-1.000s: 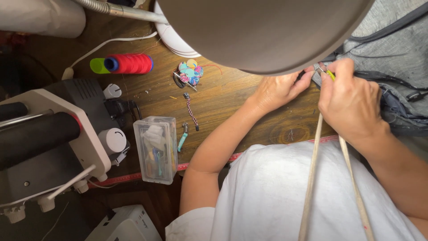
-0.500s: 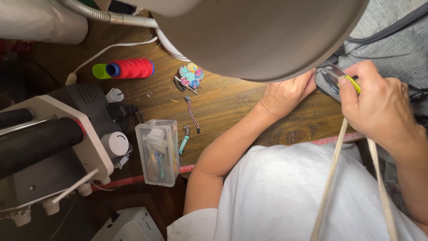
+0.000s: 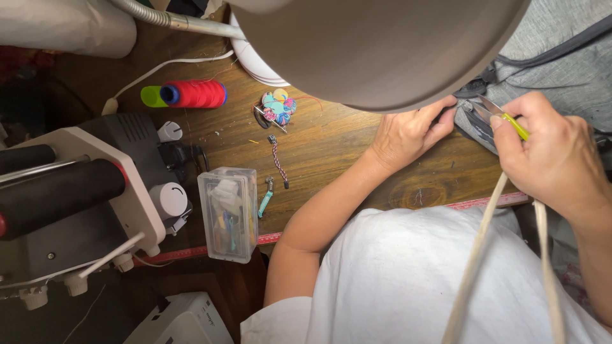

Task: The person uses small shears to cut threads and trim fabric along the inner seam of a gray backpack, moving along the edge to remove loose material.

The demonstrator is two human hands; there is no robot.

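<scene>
My left hand (image 3: 408, 130) rests on the wooden table (image 3: 331, 153), fingers pinching the edge of grey fabric (image 3: 561, 57) at the upper right. My right hand (image 3: 551, 156) grips small thread snips (image 3: 494, 114) with a yellow-green handle, their metal blades pointing at the fabric close to my left fingertips. A beige cord (image 3: 478, 255) hangs from my right hand down over my white shirt. A large lamp shade (image 3: 376, 44) hides the table's top middle and part of the fabric.
A red thread cone (image 3: 191, 94) lies at the upper left, a colourful pin cluster (image 3: 277, 107) beside it. A clear plastic box (image 3: 226, 213) of small items stands by a white and black sewing machine (image 3: 70, 197). A red measuring tape (image 3: 268, 239) edges the table.
My right hand with the snips has moved right and slightly down relative to the view. My left hand stays at the fabric edge. The view has shifted a little.
</scene>
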